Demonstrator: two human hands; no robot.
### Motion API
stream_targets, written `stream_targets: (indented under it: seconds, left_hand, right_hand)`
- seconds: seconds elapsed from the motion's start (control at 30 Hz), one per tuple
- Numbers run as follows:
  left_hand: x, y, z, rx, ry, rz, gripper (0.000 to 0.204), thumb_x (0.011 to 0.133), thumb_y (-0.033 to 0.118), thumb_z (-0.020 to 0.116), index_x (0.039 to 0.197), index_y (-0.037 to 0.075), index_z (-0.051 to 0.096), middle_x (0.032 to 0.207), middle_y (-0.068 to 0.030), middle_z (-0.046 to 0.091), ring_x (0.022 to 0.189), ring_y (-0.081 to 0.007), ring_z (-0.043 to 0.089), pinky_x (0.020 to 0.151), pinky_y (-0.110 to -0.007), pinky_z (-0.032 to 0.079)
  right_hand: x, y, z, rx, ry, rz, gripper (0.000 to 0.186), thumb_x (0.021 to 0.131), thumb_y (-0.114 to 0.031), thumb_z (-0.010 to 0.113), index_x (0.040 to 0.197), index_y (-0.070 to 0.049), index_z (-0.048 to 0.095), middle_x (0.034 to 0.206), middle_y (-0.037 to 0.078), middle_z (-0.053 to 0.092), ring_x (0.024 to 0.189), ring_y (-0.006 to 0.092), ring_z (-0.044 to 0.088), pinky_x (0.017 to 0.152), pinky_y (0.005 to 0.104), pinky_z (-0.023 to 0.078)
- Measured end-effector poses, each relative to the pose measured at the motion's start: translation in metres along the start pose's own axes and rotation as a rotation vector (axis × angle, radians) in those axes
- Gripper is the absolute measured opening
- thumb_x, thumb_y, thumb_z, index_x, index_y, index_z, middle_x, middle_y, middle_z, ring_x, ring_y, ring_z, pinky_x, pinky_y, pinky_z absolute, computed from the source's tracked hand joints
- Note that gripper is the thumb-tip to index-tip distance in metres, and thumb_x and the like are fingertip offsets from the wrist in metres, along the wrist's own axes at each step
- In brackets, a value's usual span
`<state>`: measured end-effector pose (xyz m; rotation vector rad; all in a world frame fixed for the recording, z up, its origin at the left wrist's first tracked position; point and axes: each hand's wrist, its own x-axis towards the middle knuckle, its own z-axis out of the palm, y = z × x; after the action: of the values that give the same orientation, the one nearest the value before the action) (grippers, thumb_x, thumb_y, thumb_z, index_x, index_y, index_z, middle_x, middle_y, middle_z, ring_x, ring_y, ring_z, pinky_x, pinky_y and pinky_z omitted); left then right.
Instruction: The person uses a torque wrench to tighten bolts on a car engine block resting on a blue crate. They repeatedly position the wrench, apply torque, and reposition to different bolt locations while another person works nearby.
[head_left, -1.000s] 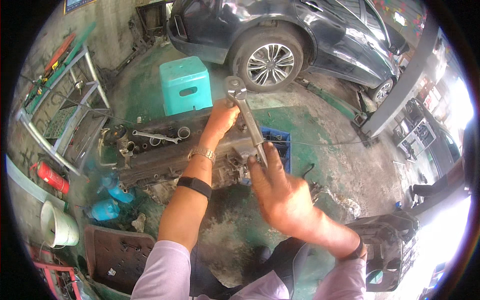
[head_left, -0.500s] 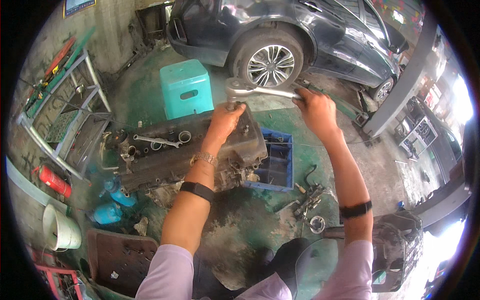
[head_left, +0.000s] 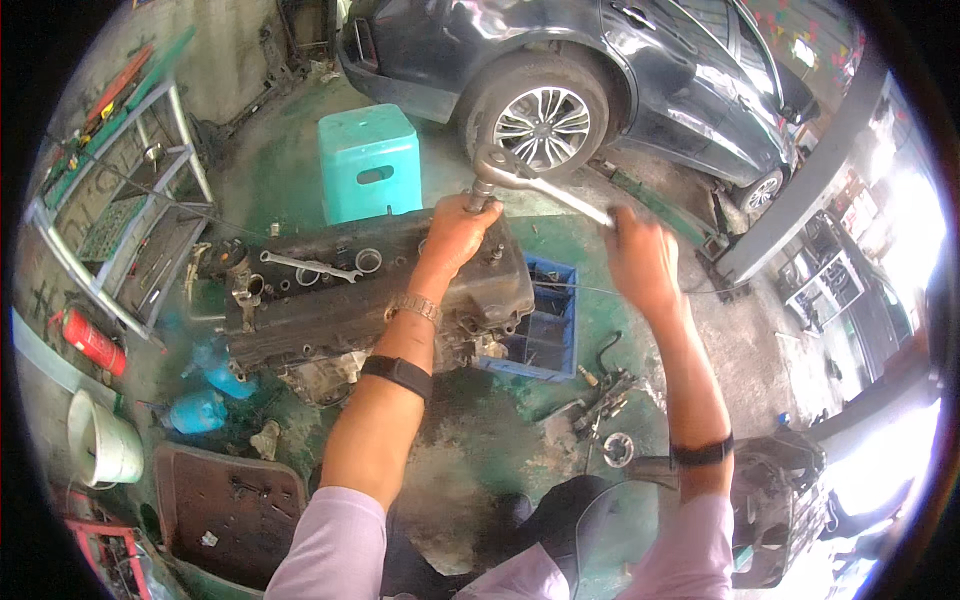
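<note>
Ratchet wrench (head_left: 548, 190) above the engine assembly's far edge: the left hand (head_left: 455, 238) is wrapped around the shank below its head, the blurred right hand (head_left: 645, 258) closed around the handle's end. The step looks like cranking a fastener, though the socket's seat is hidden; another stroke would call for a steady left grip. The grimy engine assembly (head_left: 320, 318) rests beside a blue crate (head_left: 572, 325) over stained green floor (head_left: 450, 450); beyond stand a teal stool (head_left: 368, 150) and a dark car (head_left: 690, 95).
</note>
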<state>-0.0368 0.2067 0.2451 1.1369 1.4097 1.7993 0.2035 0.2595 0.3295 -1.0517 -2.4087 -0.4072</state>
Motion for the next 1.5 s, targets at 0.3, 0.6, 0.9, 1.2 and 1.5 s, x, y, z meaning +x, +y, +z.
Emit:
stream_targets:
  seconds: [0.3,0.6,0.9,1.2,1.5]
  left_hand:
    - [-0.006,-0.005,-0.006,0.324,0.084,0.209,0.014,0.087,0.018,0.065,0.087,0.005,0.07,0.075,-0.0059,0.064,0.069,-0.0203,0.057,0.064,-0.035,0.045]
    - [0.035,-0.043,-0.015,0.306,0.319,0.277,0.028,0.092,0.03,0.068,0.084,0.005,0.061,0.068,0.0006,0.053,0.057,-0.0079,0.045,0.051,-0.029,0.035]
    - [0.025,-0.023,-0.009,-0.034,0.291,-0.047,0.048,0.091,0.044,0.068,0.066,0.007,0.051,0.056,0.0041,0.038,0.05,-0.0103,0.035,0.048,-0.03,0.026]
    - [0.026,-0.02,0.004,0.078,0.354,0.097,0.046,0.09,0.043,0.07,0.067,0.008,0.052,0.059,0.0046,0.04,0.052,-0.0084,0.034,0.049,-0.029,0.026]
    - [0.044,-0.057,-0.002,0.111,0.255,0.21,0.039,0.092,0.031,0.07,0.069,0.006,0.051,0.06,0.0037,0.044,0.053,-0.0088,0.036,0.049,-0.03,0.029]
  right_hand:
    - [-0.126,-0.097,-0.06,0.03,-0.101,-0.455,0.067,0.072,-0.009,0.061,0.131,0.019,0.044,0.118,0.03,0.056,0.084,0.0235,0.06,0.042,0.0312,0.047]
    - [-0.068,-0.055,-0.075,0.129,0.058,-0.393,0.063,0.072,-0.005,0.06,0.133,0.008,0.051,0.084,0.014,0.06,0.055,0.0237,0.06,0.045,0.0345,0.048]
    - [0.046,0.025,0.007,0.12,0.172,-0.257,0.036,0.08,-0.008,0.059,0.114,-0.015,0.067,0.096,0.007,0.069,0.087,0.0299,0.067,0.076,0.0426,0.05]
    - [0.083,0.005,0.062,0.051,0.272,-0.028,0.014,0.08,-0.015,0.063,0.093,-0.011,0.067,0.1,0.012,0.069,0.102,0.0299,0.063,0.091,0.0411,0.043]
    - [-0.082,-0.039,-0.015,0.196,0.175,-0.044,0.052,0.082,-0.011,0.063,0.131,0.001,0.05,0.103,0.021,0.064,0.067,0.0316,0.065,0.055,0.0429,0.05]
